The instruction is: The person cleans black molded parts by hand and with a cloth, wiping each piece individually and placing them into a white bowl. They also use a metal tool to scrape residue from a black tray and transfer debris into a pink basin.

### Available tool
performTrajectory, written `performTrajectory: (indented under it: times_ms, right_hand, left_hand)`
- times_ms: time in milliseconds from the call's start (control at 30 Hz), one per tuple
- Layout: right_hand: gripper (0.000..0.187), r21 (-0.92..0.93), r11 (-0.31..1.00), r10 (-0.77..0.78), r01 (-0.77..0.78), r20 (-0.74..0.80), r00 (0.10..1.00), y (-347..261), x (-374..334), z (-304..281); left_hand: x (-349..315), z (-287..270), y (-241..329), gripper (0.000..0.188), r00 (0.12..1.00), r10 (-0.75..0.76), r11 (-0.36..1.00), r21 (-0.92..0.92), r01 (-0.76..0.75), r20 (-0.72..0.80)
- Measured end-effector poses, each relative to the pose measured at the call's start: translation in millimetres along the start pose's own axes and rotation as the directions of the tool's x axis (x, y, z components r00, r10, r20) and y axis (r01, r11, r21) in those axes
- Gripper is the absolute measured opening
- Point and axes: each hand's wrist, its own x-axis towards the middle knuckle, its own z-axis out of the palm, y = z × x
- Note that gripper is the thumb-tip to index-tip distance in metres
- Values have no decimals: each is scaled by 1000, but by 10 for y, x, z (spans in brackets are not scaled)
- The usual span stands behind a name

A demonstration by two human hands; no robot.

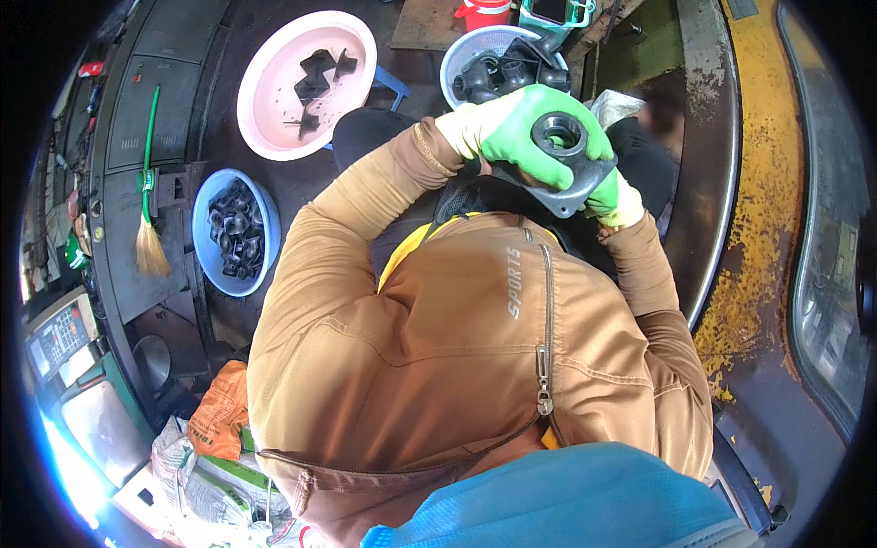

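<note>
Both hands wear green gloves with pale yellow cuffs, and between them is a black molded rubber-like boot [568, 195] with a round collar and a flat square flange. My left hand [523, 135] wraps round its collar from the left, fingers curled. At the right side of the flange my right hand [605, 190] grips it; some of its fingers are hidden behind the part. The collar's round opening faces up. Just beyond my hands stands a light blue basket [448, 75] filled with similar black parts [498, 75].
A pink basin [260, 100] with a few black pieces rests on a blue stool [391, 87]. Left of me is a blue tub [203, 239] of small black parts. A green-handled broom [150, 183] leans by metal cabinets. A rusty yellow machine frame [758, 183] borders the right.
</note>
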Motion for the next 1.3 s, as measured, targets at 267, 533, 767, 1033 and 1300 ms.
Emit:
performTrajectory:
  times_ms: [267, 533, 767, 1033, 1300]
  right_hand:
    - [52, 306, 951, 13, 30, -138, 990, 15, 136, 173]
    - [55, 124, 908, -344, 400, -322, 882, -59, 491, 227]
    - [54, -438, 841, -421, 318, -161, 893, -275, 314, 283]
    - [61, -56, 980, -193, 191, -28, 981, -204, 155, 185]
    - [50, 135, 987, 78, -84, 48, 996, -79, 75, 46]
  left_hand:
    - [78, -248, 25, 50, 988, 66, 996, -60, -59, 136]
    - [124, 190, -22, 52, 800, 271, 901, 434, -14, -535]
    - [30, 84, 30, 46, 902, 235, 949, 288, -131, -363]
    - [-29, 8, 94, 39, 962, 115, 991, 97, -94, -246]
    - [-53, -120, -49, 38, 997, 70, 981, -185, -66, 12]
